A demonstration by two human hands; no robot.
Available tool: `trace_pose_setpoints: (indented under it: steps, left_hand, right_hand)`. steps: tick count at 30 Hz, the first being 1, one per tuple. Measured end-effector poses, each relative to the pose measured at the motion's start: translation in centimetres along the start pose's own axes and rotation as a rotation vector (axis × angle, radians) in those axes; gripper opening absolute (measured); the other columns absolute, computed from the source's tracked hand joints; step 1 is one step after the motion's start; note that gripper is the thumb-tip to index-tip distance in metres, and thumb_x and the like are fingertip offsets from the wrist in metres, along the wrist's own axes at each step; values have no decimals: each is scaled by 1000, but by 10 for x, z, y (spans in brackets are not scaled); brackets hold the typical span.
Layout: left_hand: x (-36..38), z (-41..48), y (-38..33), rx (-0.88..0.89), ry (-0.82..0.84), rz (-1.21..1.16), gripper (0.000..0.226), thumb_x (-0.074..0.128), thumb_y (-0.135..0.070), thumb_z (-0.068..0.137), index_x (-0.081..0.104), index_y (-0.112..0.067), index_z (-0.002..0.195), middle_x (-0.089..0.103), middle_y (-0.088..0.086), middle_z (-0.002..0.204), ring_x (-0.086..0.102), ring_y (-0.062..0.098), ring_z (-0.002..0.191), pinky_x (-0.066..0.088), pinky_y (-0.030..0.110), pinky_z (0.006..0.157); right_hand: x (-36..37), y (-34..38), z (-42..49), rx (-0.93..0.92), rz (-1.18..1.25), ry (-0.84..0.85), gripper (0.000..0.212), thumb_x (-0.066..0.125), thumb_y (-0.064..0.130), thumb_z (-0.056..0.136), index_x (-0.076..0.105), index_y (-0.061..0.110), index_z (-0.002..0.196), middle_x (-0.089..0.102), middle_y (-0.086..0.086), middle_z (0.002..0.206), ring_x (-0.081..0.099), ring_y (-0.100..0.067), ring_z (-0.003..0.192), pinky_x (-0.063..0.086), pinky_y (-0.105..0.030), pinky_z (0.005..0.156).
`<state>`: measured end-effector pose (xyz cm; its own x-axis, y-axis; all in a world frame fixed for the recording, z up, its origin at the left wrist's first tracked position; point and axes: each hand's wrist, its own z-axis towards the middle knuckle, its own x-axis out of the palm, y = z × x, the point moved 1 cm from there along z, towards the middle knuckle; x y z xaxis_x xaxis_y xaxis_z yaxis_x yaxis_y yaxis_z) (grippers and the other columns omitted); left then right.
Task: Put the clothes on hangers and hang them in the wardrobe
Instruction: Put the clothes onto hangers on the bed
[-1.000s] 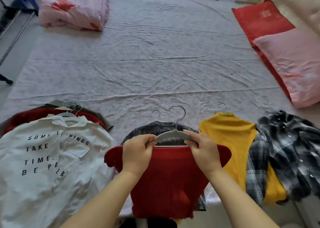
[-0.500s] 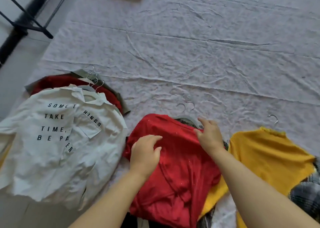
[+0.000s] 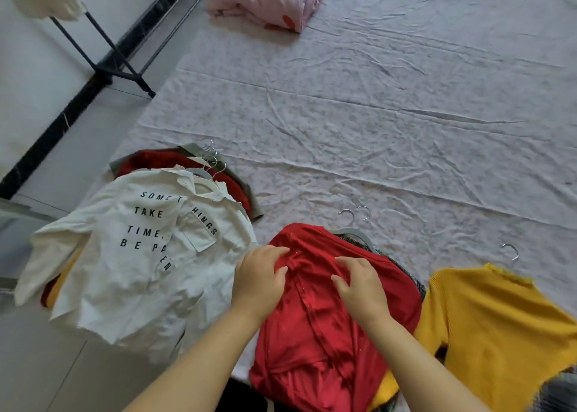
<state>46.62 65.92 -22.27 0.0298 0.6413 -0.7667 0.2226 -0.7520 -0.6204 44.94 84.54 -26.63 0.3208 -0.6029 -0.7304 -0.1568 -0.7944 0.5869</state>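
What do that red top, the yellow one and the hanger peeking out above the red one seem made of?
The red top: thin, smooth knit, probably jersey; it drapes in soft folds with tiny glints. The yellow top: thicker matte knit; fine ribs show. The hanger: shiny metal hook on a matte grey body, perhaps plastic or flocked.

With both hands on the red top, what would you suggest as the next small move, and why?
Probably smooth the red top flat: the left hand and right hand each pinch bunched fabric near its middle, and creases run down it. A grey hanger shows at its far edge, so it seems already hung.
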Motion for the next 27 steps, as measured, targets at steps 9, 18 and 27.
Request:
trace_pose_setpoints:
  steps: [9,18,27]
  left_hand:
    - [-92,-7,66,-100,-122,18,32,62,-11,82,64,-15,114,64,3,115,54,23,110,39,34,96]
    - [-182,30,188,-54,-56,59,35,58,-23,87,58,-21,122,59,-1,122,50,20,114,36,32,96]
    - [-262,101,296,7,32,146,35,57,-21,86,58,-23,120,58,-4,124,48,20,117,31,34,95]
  right_hand:
    - [31,111,0,-174,-2,-1,39,64,17,85,58,13,123,56,-5,119,51,-21,113,40,-31,97]
    - [121,218,17,-116,-97,4,37,62,21,87,57,15,123,57,-5,121,50,-22,115,39,-31,96]
    - [215,310,63,21,-124,19,34,58,25,89,57,18,123,57,-1,120,50,-13,112,34,-17,83]
